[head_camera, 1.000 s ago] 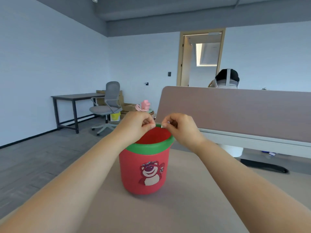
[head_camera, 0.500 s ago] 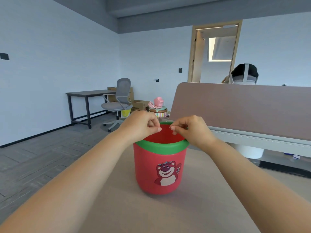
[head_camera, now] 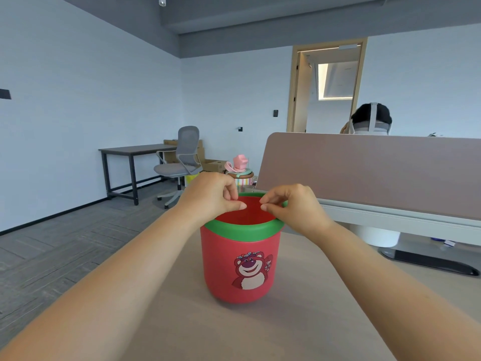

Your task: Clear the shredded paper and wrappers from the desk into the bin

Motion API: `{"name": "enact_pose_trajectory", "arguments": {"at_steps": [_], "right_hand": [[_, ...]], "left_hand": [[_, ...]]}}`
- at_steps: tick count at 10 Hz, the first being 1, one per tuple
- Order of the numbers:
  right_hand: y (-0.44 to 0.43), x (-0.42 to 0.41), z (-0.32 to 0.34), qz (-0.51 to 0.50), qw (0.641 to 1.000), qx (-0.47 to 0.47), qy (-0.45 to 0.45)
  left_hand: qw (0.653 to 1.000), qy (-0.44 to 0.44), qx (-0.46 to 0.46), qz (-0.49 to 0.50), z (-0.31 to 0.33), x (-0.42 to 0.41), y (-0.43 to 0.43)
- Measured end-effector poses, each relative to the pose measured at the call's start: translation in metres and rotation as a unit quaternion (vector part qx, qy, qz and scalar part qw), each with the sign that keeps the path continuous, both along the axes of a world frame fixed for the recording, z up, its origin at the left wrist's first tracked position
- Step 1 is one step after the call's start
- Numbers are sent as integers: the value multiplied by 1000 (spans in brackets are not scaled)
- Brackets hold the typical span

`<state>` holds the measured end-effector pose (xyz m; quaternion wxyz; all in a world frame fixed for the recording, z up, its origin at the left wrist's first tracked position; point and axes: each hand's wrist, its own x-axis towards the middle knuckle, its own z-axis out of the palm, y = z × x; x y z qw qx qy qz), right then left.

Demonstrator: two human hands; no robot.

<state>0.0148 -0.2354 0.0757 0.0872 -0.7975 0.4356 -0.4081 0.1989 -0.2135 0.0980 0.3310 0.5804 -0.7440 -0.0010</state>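
A red bin (head_camera: 240,264) with a green rim and a bear picture on its front is standing upright on the pale desk (head_camera: 260,332). Both hands are hovering over its open mouth, close together but not touching. The left hand (head_camera: 212,196) is curling its fingers in, thumb and forefinger pinched together; the right hand (head_camera: 292,207) is doing the same, fingertips pressed shut. Whether either pinch is holding a scrap is too small to tell. No shredded paper or wrappers are showing on the desk. A brown divider panel (head_camera: 364,173) is standing behind the bin, and an office chair (head_camera: 182,162) is sitting well beyond.
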Motion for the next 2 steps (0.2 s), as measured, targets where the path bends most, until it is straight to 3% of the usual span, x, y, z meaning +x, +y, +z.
{"name": "enact_pose_trajectory", "arguments": {"at_steps": [2], "right_hand": [[18,-7,3,36,998,-39,19]], "left_hand": [[992,20,-114,-50,-5,7,25]]}}
